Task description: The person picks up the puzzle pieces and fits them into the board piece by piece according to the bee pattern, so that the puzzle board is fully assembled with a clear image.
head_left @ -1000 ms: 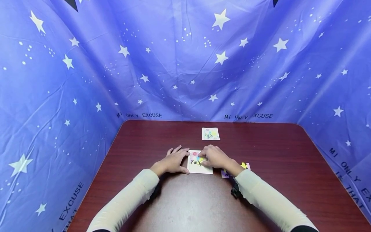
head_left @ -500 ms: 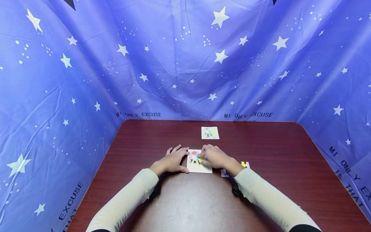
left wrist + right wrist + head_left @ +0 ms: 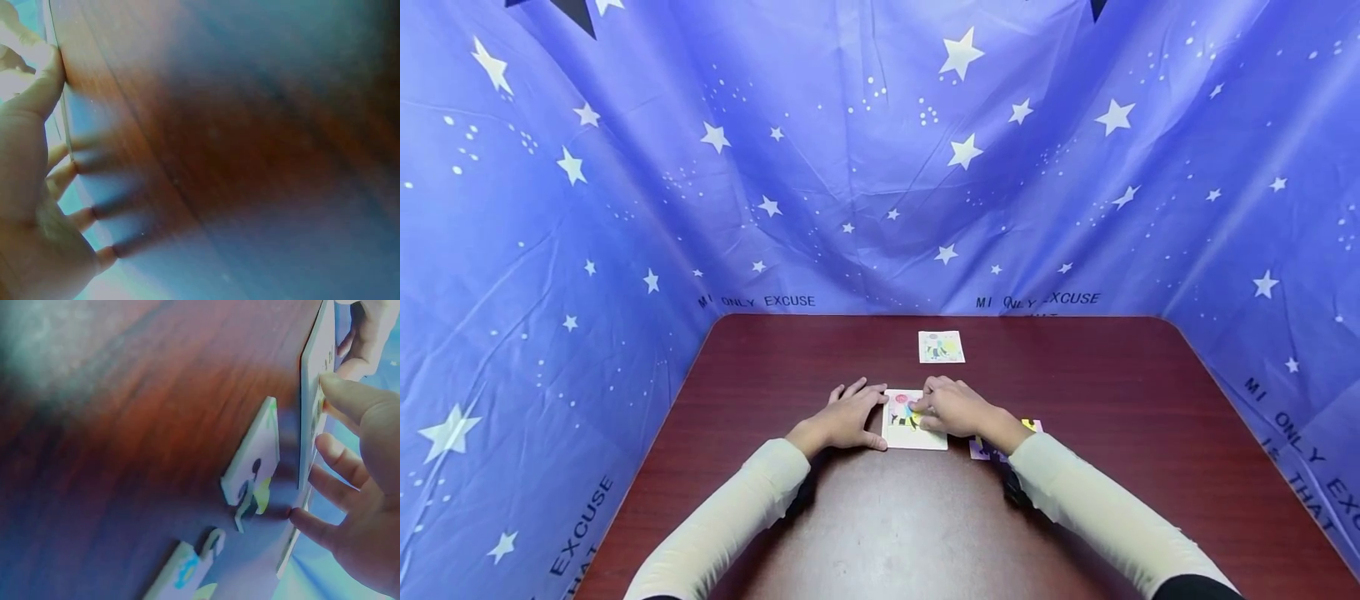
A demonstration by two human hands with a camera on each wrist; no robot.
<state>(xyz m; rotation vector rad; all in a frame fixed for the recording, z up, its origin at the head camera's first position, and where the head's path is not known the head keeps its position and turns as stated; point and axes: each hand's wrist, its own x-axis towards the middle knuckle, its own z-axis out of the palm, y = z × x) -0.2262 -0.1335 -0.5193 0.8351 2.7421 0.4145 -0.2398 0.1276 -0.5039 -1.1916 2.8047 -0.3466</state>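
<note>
A white square puzzle board with a colourful picture in its upper part lies on the table between both hands. My left hand is spread at the board's left side, thumb and fingertips touching that edge; the left wrist view shows its fingers apart. From the right, my right hand reaches over the board, with thumb and index tips pressing on the picture. In the right wrist view its thumb touches the board face and the other fingers are spaced out. Whatever lies under those fingertips is partly hidden.
Loose jigsaw pieces lie right of the board; the head view shows a purple one and a yellow one, partly covered by the right wrist. A printed picture card lies farther back. Blue star-patterned cloth surrounds the brown table.
Both hands stay at the board with almost no movement. The head view shifts slightly.
</note>
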